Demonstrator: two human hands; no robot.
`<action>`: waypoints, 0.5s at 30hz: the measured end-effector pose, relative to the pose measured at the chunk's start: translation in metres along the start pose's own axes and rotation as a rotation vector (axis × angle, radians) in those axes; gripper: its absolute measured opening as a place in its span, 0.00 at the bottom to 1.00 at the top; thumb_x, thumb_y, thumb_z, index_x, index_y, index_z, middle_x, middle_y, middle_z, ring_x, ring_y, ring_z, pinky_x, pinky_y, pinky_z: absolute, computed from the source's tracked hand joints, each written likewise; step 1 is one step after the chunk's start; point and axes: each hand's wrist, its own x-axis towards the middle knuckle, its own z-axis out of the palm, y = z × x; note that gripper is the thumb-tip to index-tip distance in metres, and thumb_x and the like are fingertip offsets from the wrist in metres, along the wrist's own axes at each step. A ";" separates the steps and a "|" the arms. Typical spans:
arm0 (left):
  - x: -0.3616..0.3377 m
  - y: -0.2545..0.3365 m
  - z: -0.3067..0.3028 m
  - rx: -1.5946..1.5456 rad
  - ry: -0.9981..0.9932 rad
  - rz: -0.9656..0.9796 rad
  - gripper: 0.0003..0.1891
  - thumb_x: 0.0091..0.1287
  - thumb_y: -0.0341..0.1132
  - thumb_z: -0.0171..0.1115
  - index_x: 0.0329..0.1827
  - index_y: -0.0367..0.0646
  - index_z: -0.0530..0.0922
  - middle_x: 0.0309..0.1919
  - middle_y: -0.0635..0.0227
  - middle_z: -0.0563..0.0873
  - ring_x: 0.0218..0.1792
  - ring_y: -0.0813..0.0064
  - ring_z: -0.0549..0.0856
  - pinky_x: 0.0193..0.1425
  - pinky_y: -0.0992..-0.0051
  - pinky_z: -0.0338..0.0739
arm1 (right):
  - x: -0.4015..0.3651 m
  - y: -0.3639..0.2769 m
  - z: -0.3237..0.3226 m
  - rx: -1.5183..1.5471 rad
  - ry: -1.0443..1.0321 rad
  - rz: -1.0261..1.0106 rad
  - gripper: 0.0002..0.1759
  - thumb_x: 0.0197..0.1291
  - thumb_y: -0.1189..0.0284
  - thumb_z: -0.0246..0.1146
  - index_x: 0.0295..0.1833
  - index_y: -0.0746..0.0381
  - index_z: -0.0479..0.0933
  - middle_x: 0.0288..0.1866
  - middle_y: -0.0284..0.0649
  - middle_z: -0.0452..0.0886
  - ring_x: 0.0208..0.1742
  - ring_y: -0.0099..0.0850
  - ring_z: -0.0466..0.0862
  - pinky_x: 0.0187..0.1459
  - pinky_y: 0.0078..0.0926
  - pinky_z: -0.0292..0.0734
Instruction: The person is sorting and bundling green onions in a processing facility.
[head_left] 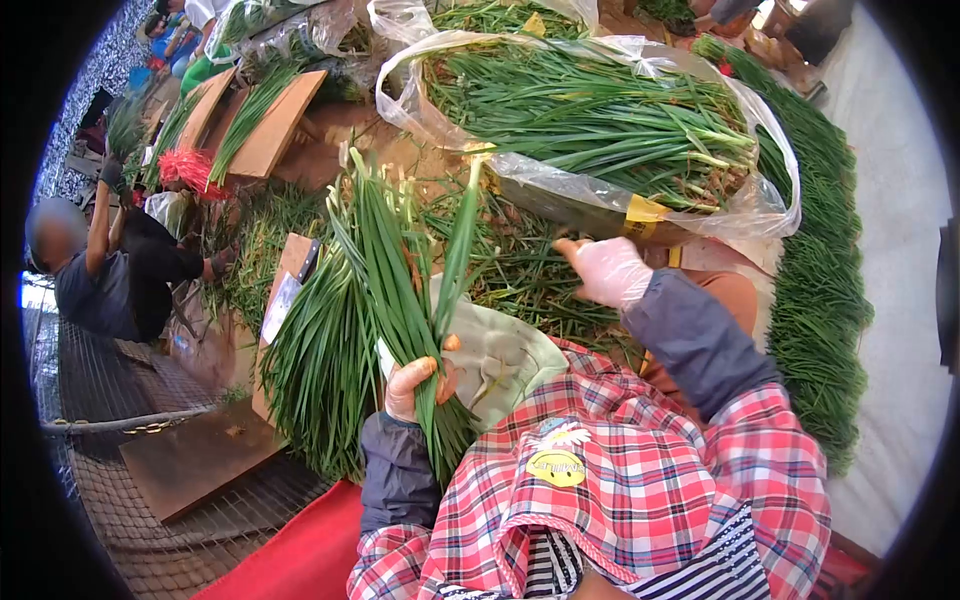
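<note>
My left hand, in a thin glove with bare fingertips showing, is closed around a bunch of garlic chives. The pale stem ends point up and away, and the green leaves hang down past my wrist. Beside it, a larger heap of chives lies on a wooden board. My right hand, also gloved, is raised over loose trimmings. Its fingers point left, a little apart, and no item shows in them. Just beyond it stands a clear plastic bag full of chives.
A knife lies on the board left of the chives. A long row of chives lines the right side on a white sheet. At left, another person sits near tilted boards and red ties.
</note>
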 end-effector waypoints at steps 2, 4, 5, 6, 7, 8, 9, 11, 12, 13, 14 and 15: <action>0.002 0.000 0.000 0.005 -0.071 -0.045 0.25 0.57 0.40 0.61 0.52 0.29 0.71 0.11 0.68 0.72 0.10 0.79 0.65 0.16 0.79 0.57 | 0.018 -0.004 0.028 0.375 0.314 -0.217 0.49 0.41 0.64 0.72 0.70 0.59 0.55 0.63 0.51 0.70 0.53 0.46 0.79 0.50 0.39 0.76; -0.004 0.002 0.015 0.015 -0.072 -0.066 0.25 0.56 0.40 0.62 0.51 0.28 0.72 0.12 0.68 0.72 0.10 0.79 0.66 0.16 0.79 0.57 | 0.029 -0.038 0.030 0.475 0.409 -0.364 0.46 0.42 0.64 0.71 0.68 0.61 0.59 0.59 0.52 0.73 0.52 0.44 0.79 0.52 0.37 0.75; -0.004 0.002 0.019 0.030 -0.053 -0.075 0.25 0.55 0.40 0.63 0.49 0.28 0.73 0.12 0.67 0.73 0.10 0.79 0.66 0.15 0.79 0.58 | 0.041 -0.054 0.052 0.587 0.295 -0.351 0.38 0.45 0.64 0.69 0.63 0.60 0.65 0.55 0.50 0.76 0.51 0.44 0.80 0.51 0.36 0.76; -0.002 0.002 0.026 0.029 -0.065 -0.024 0.24 0.55 0.40 0.63 0.48 0.28 0.73 0.12 0.67 0.72 0.10 0.79 0.67 0.15 0.79 0.58 | 0.053 -0.061 0.072 0.691 0.186 -0.336 0.30 0.48 0.65 0.67 0.59 0.59 0.72 0.50 0.49 0.79 0.50 0.44 0.80 0.51 0.35 0.76; -0.004 0.004 0.021 0.019 -0.134 -0.052 0.25 0.54 0.41 0.64 0.48 0.28 0.73 0.12 0.67 0.72 0.10 0.79 0.67 0.14 0.79 0.58 | 0.060 -0.057 0.080 0.637 0.228 -0.378 0.25 0.51 0.65 0.65 0.57 0.57 0.74 0.48 0.48 0.80 0.50 0.43 0.80 0.51 0.35 0.76; -0.006 0.006 0.017 0.006 -0.198 -0.080 0.25 0.54 0.41 0.64 0.48 0.28 0.73 0.12 0.68 0.72 0.10 0.79 0.67 0.14 0.79 0.58 | 0.063 -0.050 0.086 0.582 0.264 -0.420 0.21 0.53 0.65 0.63 0.54 0.55 0.77 0.46 0.47 0.81 0.49 0.43 0.81 0.50 0.34 0.76; -0.011 0.010 0.026 0.030 -0.140 -0.085 0.26 0.53 0.42 0.65 0.47 0.27 0.72 0.12 0.68 0.72 0.09 0.79 0.67 0.15 0.79 0.58 | 0.063 -0.044 0.090 0.531 0.292 -0.461 0.17 0.56 0.65 0.61 0.51 0.53 0.79 0.44 0.45 0.82 0.48 0.43 0.81 0.50 0.34 0.76; -0.024 0.011 0.021 0.046 -0.059 -0.097 0.27 0.52 0.42 0.66 0.47 0.27 0.73 0.11 0.67 0.72 0.09 0.79 0.66 0.15 0.79 0.58 | 0.066 -0.007 0.081 0.519 0.152 -0.019 0.14 0.58 0.69 0.57 0.47 0.57 0.81 0.40 0.43 0.84 0.42 0.39 0.83 0.45 0.34 0.78; -0.028 0.014 0.019 0.089 -0.023 -0.096 0.27 0.51 0.42 0.66 0.46 0.27 0.73 0.14 0.67 0.74 0.10 0.79 0.67 0.15 0.79 0.59 | 0.063 0.021 0.074 0.318 0.081 0.086 0.15 0.57 0.67 0.55 0.48 0.57 0.81 0.43 0.44 0.84 0.44 0.42 0.83 0.45 0.38 0.78; -0.032 0.017 0.017 0.132 0.014 -0.095 0.26 0.50 0.41 0.67 0.46 0.28 0.74 0.16 0.66 0.76 0.11 0.80 0.68 0.16 0.80 0.60 | 0.100 0.087 0.151 0.124 -0.112 0.086 0.20 0.57 0.65 0.56 0.55 0.59 0.77 0.43 0.47 0.83 0.44 0.45 0.83 0.46 0.40 0.77; -0.037 0.020 0.015 0.175 0.051 -0.097 0.26 0.49 0.41 0.67 0.46 0.29 0.74 0.19 0.65 0.78 0.12 0.80 0.69 0.17 0.80 0.61 | 0.064 0.070 0.110 0.077 -0.213 0.180 0.32 0.56 0.62 0.58 0.66 0.61 0.65 0.43 0.53 0.82 0.45 0.46 0.82 0.47 0.39 0.77; -0.039 0.025 0.020 0.238 0.114 -0.096 0.26 0.49 0.40 0.67 0.46 0.29 0.75 0.22 0.65 0.79 0.14 0.81 0.70 0.17 0.80 0.62 | 0.042 0.049 0.077 0.099 -0.246 0.171 0.36 0.57 0.60 0.59 0.69 0.62 0.59 0.47 0.55 0.80 0.47 0.45 0.82 0.47 0.39 0.77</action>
